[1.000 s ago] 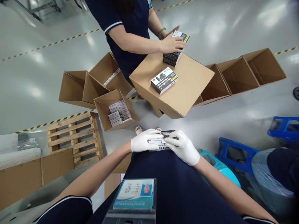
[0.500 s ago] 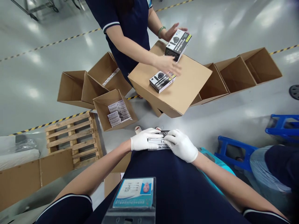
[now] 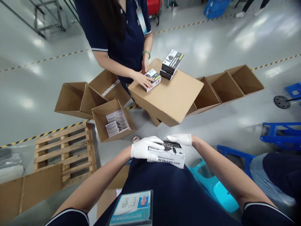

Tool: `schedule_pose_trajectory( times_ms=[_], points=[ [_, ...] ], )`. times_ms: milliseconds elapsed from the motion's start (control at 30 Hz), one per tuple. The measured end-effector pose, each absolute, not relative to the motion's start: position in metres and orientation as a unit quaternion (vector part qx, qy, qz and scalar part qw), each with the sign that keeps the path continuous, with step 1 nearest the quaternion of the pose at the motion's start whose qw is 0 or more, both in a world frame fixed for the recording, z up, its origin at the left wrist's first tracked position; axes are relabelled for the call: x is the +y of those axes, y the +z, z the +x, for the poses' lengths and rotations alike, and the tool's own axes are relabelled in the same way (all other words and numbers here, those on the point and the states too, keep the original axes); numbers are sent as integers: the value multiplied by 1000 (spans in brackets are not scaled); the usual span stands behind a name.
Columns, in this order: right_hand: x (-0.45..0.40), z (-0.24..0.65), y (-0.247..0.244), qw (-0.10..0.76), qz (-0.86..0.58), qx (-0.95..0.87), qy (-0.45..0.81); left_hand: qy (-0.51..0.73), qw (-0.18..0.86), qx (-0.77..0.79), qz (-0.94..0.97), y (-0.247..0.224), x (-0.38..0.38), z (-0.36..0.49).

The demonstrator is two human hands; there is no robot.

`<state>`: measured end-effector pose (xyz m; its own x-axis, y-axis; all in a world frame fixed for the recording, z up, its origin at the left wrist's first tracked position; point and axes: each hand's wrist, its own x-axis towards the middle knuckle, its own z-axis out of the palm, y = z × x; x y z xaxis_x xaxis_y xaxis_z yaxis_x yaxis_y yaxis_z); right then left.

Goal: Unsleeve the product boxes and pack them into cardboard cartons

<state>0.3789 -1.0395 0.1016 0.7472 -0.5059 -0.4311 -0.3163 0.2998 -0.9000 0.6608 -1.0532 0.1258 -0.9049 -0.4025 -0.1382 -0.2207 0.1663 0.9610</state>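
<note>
Clasping the near printed box (image 3: 172, 156) by its left end, the curled left hand (image 3: 146, 148) might let it tip if its grip slackens, since the flattened right hand (image 3: 181, 139) at the far edge grasps nothing visible.

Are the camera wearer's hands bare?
No, the left hand on the ORCA wavemaker box and the right hand beside it both wear white gloves.

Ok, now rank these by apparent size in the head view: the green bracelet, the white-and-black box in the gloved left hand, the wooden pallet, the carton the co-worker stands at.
Carton and wooden pallet: too alike to rank
White-and-black box
Green bracelet
</note>
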Motion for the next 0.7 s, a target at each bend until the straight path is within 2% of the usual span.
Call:
schedule_pose_trajectory(
  times_ms=[100, 233, 367, 500, 700],
  points=[
    [-1029, 360, 89, 891, -335, 307, -5, -614, 84, -771, 143, 136, -1072, 644],
    [-1003, 331, 81, 910, -232, 337, -73, -610, 95, -760, 203, 140, -1086, 630],
    [-1010, 307, 74, 837, -181, 455, -243, -575, 126, -688, 425, 129, -1080, 652],
    [-1084, 297, 67, 679, -143, 580, -427, -571, 72, -614, 540, 101, -1050, 694],
    [-1245, 284, 74, 536, -156, 667, -493, -577, 21, -536, 616, 57, -990, 742]
  ],
)
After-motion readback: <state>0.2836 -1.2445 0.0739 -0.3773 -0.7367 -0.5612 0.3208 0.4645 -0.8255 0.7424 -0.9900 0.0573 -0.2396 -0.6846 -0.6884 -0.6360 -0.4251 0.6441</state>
